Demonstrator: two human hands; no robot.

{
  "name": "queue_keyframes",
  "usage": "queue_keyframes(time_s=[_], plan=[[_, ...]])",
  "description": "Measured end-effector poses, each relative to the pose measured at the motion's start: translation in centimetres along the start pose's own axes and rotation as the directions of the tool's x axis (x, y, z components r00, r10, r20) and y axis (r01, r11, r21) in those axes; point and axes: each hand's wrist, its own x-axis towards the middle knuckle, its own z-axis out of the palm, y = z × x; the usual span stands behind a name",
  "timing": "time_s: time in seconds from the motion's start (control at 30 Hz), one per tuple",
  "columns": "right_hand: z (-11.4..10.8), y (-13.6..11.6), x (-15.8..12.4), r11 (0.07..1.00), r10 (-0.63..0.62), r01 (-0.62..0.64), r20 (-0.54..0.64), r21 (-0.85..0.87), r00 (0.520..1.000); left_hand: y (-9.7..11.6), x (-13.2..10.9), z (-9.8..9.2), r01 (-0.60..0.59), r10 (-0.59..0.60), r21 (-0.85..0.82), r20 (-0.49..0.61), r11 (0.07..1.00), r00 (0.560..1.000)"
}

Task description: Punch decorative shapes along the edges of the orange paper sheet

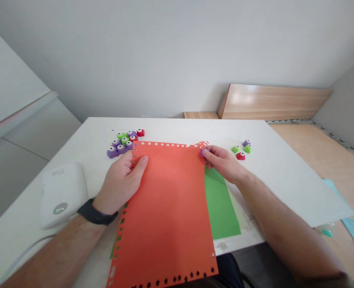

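**Stars Along the Edge, One Pinch at a Time**

At far left, a white plastic box point(61, 196) with a small round light and a trailing cable sits on the white surface point(285, 188). A person's left hand point(119, 182), a black watch point(97, 212) on its wrist, closes its grip on the left margin of an orange-red paper sheet point(165, 216), thumb on top and fingers tucked beneath. Just above that hand, a heap of craft punches point(123, 143) in purple, green and red lies beside the sheet's top edge.

The sheet rests flat in the middle of the surface, its near end reaching past the front edge, with star-shaped holes along its left, top and near margins. It looks light and floppy, and those holes probably leave the margins easy to tear, so the solid paper between them seems the safest place to hold.

At the sheet's top right corner, the right hand point(223, 162) grips a purple craft punch point(203, 152) between thumb and fingers, the paper's edge apparently running into it. Orange-red paper bits point(201, 143) lie scattered just above. A green paper sheet point(220, 208) shows from beneath, and four more punches point(243, 149) sit further right.
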Motion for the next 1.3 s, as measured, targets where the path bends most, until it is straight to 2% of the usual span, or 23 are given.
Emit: queue_keyframes(time_s=[0.27,0.77,1.3], plan=[[0.50,0.13,0.38,0.998,0.031,-0.028,-0.054,0.050,0.998,-0.37,0.05,0.03,0.021,-0.021,0.015,-0.020,1.000,1.000],[0.37,0.22,0.49,0.994,0.027,-0.018,-0.081,0.104,0.996,-0.21,0.03,0.08,0.037,-0.037,-0.035,0.010,0.999,0.999],[0.31,0.78,0.78,0.993,-0.022,0.035,-0.114,0.115,0.993,0.42,-0.15,0.16,0.038,-0.037,-0.033,0.007,0.999,0.999]])
